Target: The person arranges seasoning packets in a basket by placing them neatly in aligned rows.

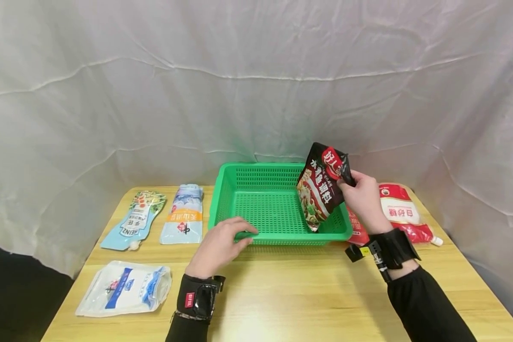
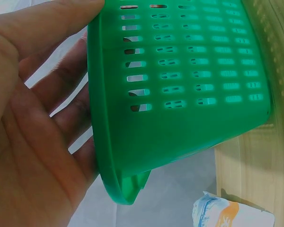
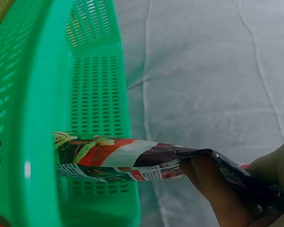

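Left hand (image 1: 220, 247) rests on the near rim of the green basket (image 1: 256, 237), fingers straight over the edge, thumb outside; grip apart, nothing clamped. Right hand (image 1: 363, 199) has its grip clamped on the top corner of a dark seasoning pouch (image 1: 320, 187), held tilted, lower end inside the basket at its right wall. Behind it on the surface (image 1: 282, 294) lies a red-and-white pouch (image 1: 399, 209).

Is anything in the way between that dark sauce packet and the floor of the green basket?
Nothing visible. The right hand holds the dark packet upright, its lower end already inside the green basket. The mesh floor under it looks bare. The left hand rests on the basket's near rim, well aside.
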`<state>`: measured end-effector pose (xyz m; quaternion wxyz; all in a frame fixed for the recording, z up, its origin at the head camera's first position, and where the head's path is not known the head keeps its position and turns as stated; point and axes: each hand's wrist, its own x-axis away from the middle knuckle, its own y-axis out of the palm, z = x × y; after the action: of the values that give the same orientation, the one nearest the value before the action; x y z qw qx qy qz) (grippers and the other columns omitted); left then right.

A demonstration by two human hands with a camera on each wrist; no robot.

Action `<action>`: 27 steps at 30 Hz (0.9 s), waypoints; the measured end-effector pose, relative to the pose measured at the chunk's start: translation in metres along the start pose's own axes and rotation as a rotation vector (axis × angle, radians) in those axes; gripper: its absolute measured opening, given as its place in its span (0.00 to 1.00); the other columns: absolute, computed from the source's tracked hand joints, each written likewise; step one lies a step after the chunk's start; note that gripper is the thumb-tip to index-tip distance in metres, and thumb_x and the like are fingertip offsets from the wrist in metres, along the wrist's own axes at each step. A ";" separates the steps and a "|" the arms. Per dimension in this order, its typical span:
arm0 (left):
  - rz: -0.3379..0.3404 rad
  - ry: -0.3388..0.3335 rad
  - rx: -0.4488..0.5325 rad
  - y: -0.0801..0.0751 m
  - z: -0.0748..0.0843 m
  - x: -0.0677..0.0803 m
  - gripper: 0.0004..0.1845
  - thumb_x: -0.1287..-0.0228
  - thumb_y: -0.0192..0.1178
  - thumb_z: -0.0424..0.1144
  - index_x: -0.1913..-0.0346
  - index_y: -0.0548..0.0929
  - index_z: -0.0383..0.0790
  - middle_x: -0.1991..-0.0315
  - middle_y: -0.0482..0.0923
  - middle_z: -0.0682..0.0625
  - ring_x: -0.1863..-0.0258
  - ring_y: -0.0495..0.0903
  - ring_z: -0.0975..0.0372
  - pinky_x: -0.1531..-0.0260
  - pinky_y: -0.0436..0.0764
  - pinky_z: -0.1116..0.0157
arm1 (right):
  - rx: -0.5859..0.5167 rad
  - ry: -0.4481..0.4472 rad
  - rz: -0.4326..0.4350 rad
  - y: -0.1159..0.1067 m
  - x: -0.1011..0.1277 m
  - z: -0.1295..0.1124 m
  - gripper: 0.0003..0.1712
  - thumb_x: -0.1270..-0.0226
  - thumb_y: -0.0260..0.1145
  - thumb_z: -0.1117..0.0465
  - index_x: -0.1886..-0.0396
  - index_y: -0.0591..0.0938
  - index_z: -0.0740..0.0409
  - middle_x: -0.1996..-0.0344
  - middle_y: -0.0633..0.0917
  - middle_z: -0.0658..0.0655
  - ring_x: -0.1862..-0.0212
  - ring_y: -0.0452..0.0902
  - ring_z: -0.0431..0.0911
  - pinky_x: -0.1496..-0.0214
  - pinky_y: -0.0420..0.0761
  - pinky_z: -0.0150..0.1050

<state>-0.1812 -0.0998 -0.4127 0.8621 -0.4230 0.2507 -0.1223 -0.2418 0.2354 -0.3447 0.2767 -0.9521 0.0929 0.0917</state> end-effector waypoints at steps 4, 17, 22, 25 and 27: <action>0.003 0.002 0.007 0.000 0.000 0.000 0.13 0.38 0.74 0.34 0.51 0.90 0.45 0.51 0.87 0.54 0.47 0.85 0.57 0.46 0.85 0.57 | 0.000 0.009 -0.004 0.001 -0.002 0.009 0.21 0.22 0.59 0.65 0.36 0.80 0.71 0.49 0.85 0.73 0.68 0.77 0.41 0.74 0.74 0.30; 0.000 0.001 -0.004 0.000 0.002 -0.001 0.13 0.38 0.74 0.34 0.51 0.90 0.47 0.51 0.87 0.54 0.48 0.85 0.57 0.45 0.84 0.57 | 0.018 0.049 -0.007 -0.002 -0.004 0.030 0.24 0.22 0.58 0.63 0.33 0.77 0.72 0.46 0.84 0.75 0.59 0.82 0.50 0.70 0.80 0.28; 0.000 -0.007 0.006 0.000 0.002 -0.001 0.13 0.38 0.74 0.34 0.51 0.90 0.46 0.50 0.87 0.54 0.47 0.85 0.56 0.43 0.84 0.56 | -0.017 0.074 0.010 -0.004 -0.004 0.036 0.26 0.23 0.61 0.59 0.33 0.77 0.71 0.45 0.83 0.74 0.60 0.81 0.40 0.66 0.81 0.25; -0.001 -0.011 0.007 0.000 0.002 -0.001 0.13 0.38 0.74 0.34 0.51 0.90 0.46 0.50 0.87 0.54 0.46 0.85 0.56 0.43 0.83 0.56 | -0.037 0.091 0.009 -0.005 -0.003 0.040 0.28 0.23 0.62 0.56 0.33 0.77 0.71 0.45 0.83 0.74 0.60 0.80 0.36 0.63 0.83 0.24; -0.002 -0.013 0.003 0.000 0.002 -0.001 0.13 0.38 0.73 0.34 0.51 0.90 0.46 0.50 0.87 0.54 0.46 0.85 0.56 0.42 0.83 0.56 | -0.043 0.099 0.001 -0.006 -0.003 0.042 0.29 0.23 0.63 0.54 0.33 0.77 0.70 0.44 0.83 0.73 0.58 0.81 0.38 0.62 0.83 0.24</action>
<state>-0.1809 -0.0982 -0.4116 0.8643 -0.4228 0.2443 -0.1206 -0.2482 0.2638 -0.3758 0.2513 -0.9611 0.1048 0.0466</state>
